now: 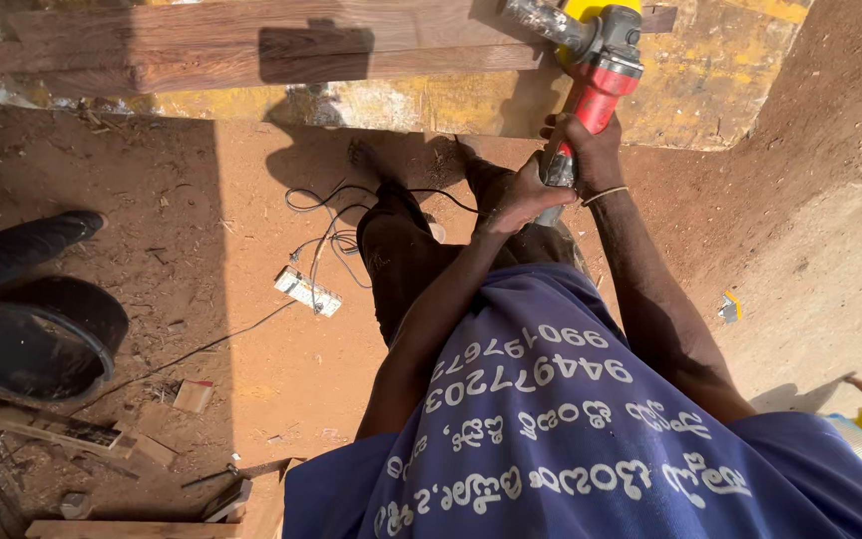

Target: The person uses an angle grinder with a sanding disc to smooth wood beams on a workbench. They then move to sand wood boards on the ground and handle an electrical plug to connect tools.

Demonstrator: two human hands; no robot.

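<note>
A yellow, paint-worn workbench (710,80) is seen at the top, with 2 dark wooden planks (251,45) laid flat along its surface, one beside the other. Below it, bare red-brown dirt ground (251,200) is spread. On the ground, a white power strip (307,290) is laid with thin cables (336,215) looped beside it. A black round basin (37,339) is set at the left, and wood offcuts (72,429) and a small wooden block (193,395) are scattered near it.
</note>
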